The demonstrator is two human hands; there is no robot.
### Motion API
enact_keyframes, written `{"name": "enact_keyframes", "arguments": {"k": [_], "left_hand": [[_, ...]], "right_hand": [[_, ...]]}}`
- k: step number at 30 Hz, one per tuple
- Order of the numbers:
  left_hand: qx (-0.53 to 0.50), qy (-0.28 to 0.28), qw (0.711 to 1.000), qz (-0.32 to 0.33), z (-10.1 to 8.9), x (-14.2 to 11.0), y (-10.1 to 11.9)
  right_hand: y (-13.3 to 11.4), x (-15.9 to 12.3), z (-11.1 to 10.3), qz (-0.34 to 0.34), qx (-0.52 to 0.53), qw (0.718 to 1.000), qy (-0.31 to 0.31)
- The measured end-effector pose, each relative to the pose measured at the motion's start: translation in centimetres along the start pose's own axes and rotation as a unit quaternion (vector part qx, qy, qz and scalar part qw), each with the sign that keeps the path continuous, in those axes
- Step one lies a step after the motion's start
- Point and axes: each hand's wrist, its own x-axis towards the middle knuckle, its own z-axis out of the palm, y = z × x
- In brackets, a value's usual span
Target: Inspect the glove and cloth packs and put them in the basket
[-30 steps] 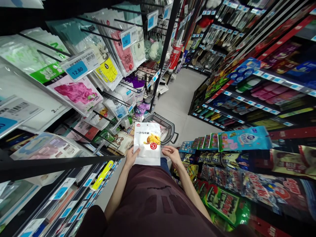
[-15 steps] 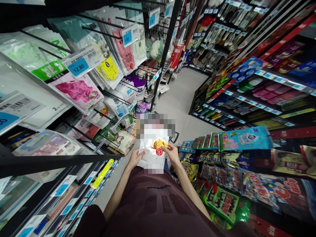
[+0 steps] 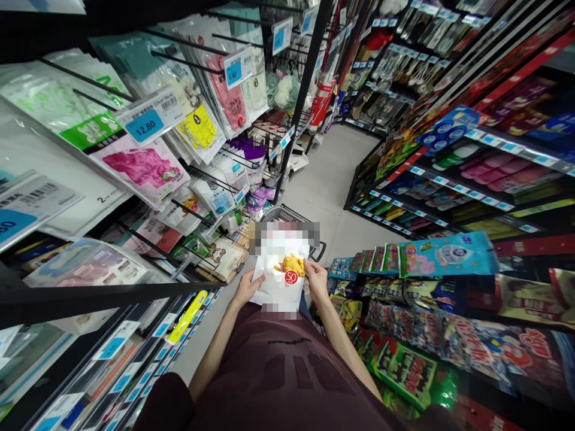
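A white flat packet [image 3: 274, 287] with a yellow food picture and a red round "50" mark is held up in front of my body. My left hand [image 3: 248, 286] is closed on its left edge, thumb on the front. On the opposite edge, beside the food picture, my right hand [image 3: 316, 279] pinches the packet between thumb and fingers. Parts of the packet's top and bottom are blurred out. Behind it, a dark shopping basket [image 3: 284, 213] shows its rim and is partly covered by the packet.
To the left, hooks carry bagged gloves [image 3: 197, 129] and price tags [image 3: 148, 124]. Snack bags [image 3: 444, 254] hang close on my right. A shelf unit [image 3: 467, 185] of packaged goods stands farther right, with grey floor [image 3: 332, 167] running between the racks.
More of the basket's rim now shows behind the packet. My right hand has shifted slightly outward along the packet's right edge. Both hands keep their hold.
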Motion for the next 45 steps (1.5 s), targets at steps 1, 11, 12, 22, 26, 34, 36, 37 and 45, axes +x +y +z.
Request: {"name": "enact_keyframes", "arguments": {"k": [1,11,12,22,26,34,36,37,45], "left_hand": [[0.0,-0.002,1.0,0.001,0.0,0.0,0.0],[-0.011,0.005,1.0,-0.007,-0.5,-0.2,-0.6],[-0.008,0.011,1.0,-0.009,-0.6,-0.2,-0.6],[-0.028,0.075,0.997,-0.011,-0.8,-0.2,-1.1],[-0.016,0.11,0.994,-0.013,-0.7,-0.2,-1.3],[-0.203,-0.016,0.973,-0.111,-0.1,-1.4,0.5],[-0.252,-0.08,0.956,-0.123,0.2,-1.7,1.0],[-0.27,-0.102,0.949,-0.127,0.4,-1.7,1.1],[-0.33,-0.161,0.925,-0.101,1.8,-1.8,2.9]], "right_hand": [[0.0,0.0,0.0,0.0,0.003,1.0,-0.001],[0.5,0.0,0.1,0.008,0.004,1.0,-0.005],[0.6,0.0,0.2,0.011,0.001,1.0,-0.006],[-0.6,-0.8,1.3,0.048,-0.063,0.99,-0.117],[-1.1,-1.3,1.5,0.037,-0.182,0.961,-0.205],[-6.5,-3.1,3.0,-0.13,-0.227,0.956,-0.133],[-8.2,-3.3,3.4,-0.118,-0.204,0.96,-0.153],[-8.8,-3.4,3.6,-0.108,-0.194,0.961,-0.167],[-9.8,-3.9,4.7,-0.057,-0.146,0.971,-0.182]]}}
